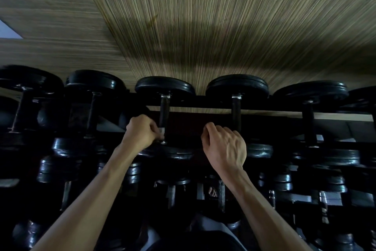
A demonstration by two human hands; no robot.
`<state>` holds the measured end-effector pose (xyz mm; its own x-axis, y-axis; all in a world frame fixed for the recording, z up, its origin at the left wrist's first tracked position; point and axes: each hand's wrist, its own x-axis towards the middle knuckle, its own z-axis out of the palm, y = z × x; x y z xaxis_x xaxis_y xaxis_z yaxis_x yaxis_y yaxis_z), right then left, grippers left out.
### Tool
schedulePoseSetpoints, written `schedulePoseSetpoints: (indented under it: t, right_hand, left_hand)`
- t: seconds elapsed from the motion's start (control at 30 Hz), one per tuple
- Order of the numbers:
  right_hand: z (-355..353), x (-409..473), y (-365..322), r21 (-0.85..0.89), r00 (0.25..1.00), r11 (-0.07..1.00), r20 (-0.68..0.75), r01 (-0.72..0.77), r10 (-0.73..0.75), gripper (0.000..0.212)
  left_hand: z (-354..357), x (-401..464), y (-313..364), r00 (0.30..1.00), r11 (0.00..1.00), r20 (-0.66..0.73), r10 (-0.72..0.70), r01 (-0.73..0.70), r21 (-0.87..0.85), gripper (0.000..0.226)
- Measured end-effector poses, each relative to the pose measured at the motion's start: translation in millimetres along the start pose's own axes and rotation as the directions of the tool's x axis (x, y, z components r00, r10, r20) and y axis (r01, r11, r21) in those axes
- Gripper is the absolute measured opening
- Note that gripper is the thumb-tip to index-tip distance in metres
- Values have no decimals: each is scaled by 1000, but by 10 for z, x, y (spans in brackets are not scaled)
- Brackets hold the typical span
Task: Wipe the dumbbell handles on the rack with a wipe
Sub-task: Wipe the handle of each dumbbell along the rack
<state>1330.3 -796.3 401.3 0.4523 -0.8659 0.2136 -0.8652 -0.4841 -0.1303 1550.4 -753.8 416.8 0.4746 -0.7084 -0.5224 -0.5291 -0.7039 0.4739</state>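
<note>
Left hand: the left hand is curled into a fist at the near end of a dumbbell handle, pinching a small pale scrap that looks like the wipe against the bar.
Right hand: the right hand hangs with fingers curled beside the next handle; whether the fingertips grip that bar or only rest near it I cannot tell.
Where the work is: on the top row of the rack, two dumbbells side by side, black end plates against the striped wall.
Step in hand: likely rubbing the near end of the left bar, the far stretch not yet covered.
Risk, wipe: so little of it shows that it may bunch or slip out, leaving bare fingers on the metal.
Risk, coverage: the underside and the collar by the plate are easily missed.
Risk, dumbbell: a hard push could roll it on the rail and pinch fingers against its neighbour.
Risk, light: the lower rows are dark, so missed handles would be hard to spot.
</note>
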Motion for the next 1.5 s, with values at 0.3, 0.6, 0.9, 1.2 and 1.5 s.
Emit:
schedulePoseSetpoints:
  t: [0.3, 0.6, 0.9, 1.2, 1.5]
  right_hand:
    - [16, -16, 11, 13, 1000, 1000, 12, 4, -4, 16]
    - [15, -3, 14, -5, 1000, 1000, 12, 2, -2, 15]
    - [10, -15, 11, 18, 1000, 1000, 24, -13, 12, 12]
    - [-219, 303, -27, 491, 832, 856, 534, -159, -152, 73]
    - [136, 406, -237, 801, 846, 496, 488, -335, -217, 16]
  left_hand:
    - [-81, 243, 453, 921, 942, -379, 93, -204, -265, 11]
    - [11, -7, 175, 977, 974, -171, 130, -158, -165, 11]
    - [-13, -34, 61, 996, 998, 51, 67, -66, -26, 20]
    - [-54, -208, 297, 954, 945, 23, 298, -291, -152, 14]
    - [87, -287, -29, 938, 886, -178, 297, -340, -314, 14]
